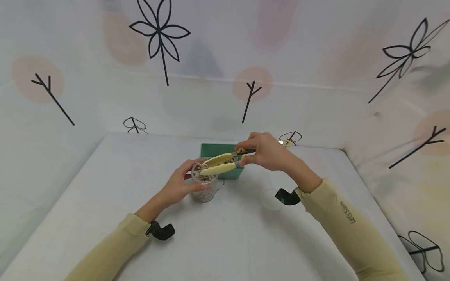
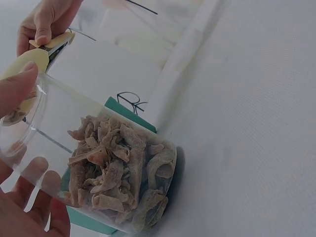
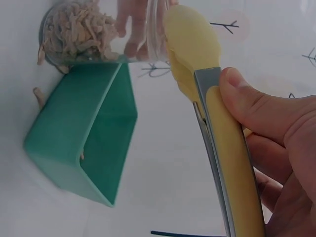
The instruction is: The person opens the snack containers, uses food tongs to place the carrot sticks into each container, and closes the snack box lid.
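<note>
My left hand grips a clear plastic jar around its side, thumb in front. Inside lie many pale brown, shrivelled dried strips, filling its lower part. My right hand holds yellow-tipped metal tongs by their handles. The tongs' heads are at the jar's mouth, with some dried strips between them in the left wrist view. Right behind the jar stands a green rectangular box, partly hidden by the tongs and jar in the head view.
A clear round lid lies on the white-covered table near my right wrist. A few loose strips lie beside the green box. Printed white cloth walls in the back and sides.
</note>
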Action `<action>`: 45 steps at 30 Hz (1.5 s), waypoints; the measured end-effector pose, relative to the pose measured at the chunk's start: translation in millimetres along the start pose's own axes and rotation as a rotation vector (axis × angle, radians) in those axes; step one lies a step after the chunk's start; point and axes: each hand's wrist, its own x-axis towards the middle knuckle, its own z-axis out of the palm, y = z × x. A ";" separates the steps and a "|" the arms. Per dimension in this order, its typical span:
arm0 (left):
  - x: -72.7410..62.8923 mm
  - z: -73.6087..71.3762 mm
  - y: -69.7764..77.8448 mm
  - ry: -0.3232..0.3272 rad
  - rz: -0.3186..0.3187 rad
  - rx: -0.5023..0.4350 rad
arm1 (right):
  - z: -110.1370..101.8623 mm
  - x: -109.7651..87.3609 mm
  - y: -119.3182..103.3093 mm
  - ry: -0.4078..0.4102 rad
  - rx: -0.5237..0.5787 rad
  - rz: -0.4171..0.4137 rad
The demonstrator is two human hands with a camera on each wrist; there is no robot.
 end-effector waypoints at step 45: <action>1.0 -0.4 -0.1 -0.011 0.027 -0.008 | 8.6 55.0 19.0 -0.337 -0.604 0.179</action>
